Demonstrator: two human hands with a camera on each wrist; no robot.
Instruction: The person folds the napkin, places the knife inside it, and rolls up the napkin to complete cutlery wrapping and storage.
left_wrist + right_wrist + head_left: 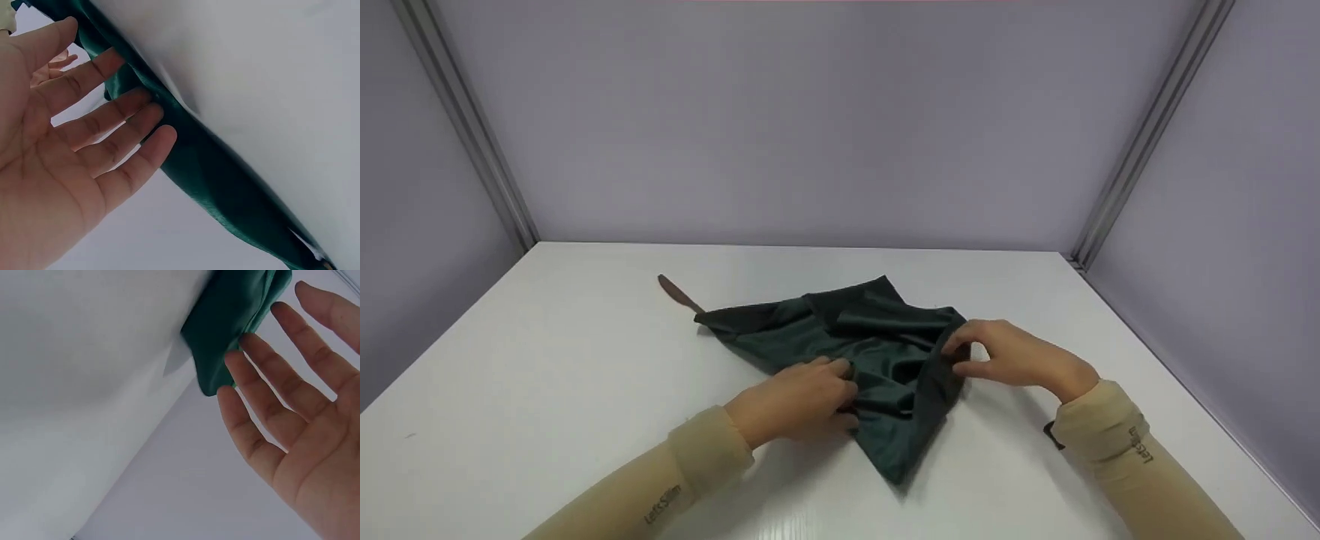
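At the left of the head view a brown strap end poked out from under the dark green cloth, which lay crumpled near the middle of the white table. Your left hand rested on the cloth's lower left edge; in the left wrist view its fingers were nearly straight and spread, their tips touching the green fabric, with no pinch visible. Further right, your right hand sat at the cloth's right edge, fingertips against a raised fold. In the right wrist view those fingers were straight and slightly apart, just meeting the cloth's corner, holding nothing. Both arms wore tan sleeves.
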